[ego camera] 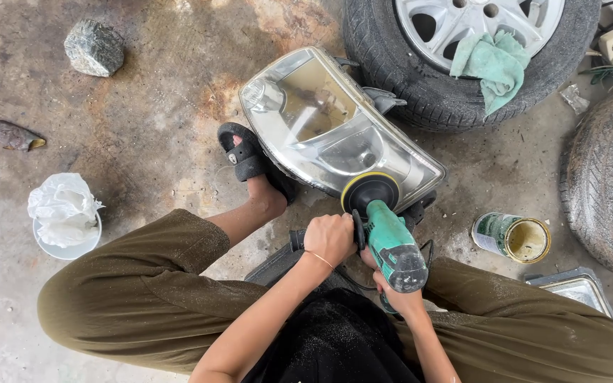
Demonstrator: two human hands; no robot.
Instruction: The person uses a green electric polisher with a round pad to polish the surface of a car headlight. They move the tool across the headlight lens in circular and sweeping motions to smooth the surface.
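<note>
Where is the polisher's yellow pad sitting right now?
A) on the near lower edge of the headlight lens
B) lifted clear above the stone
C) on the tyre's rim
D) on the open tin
A: the yellow pad of the green polisher presses on the near edge of the headlight, with the left hand on the side handle and the right hand at the tool's rear.

R hand (400, 296) mostly behind polisher (394, 250)

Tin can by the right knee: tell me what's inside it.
The tin can lies open on its side; its inner wall is coated yellowish. Deeper contents are hidden in shadow.
</note>
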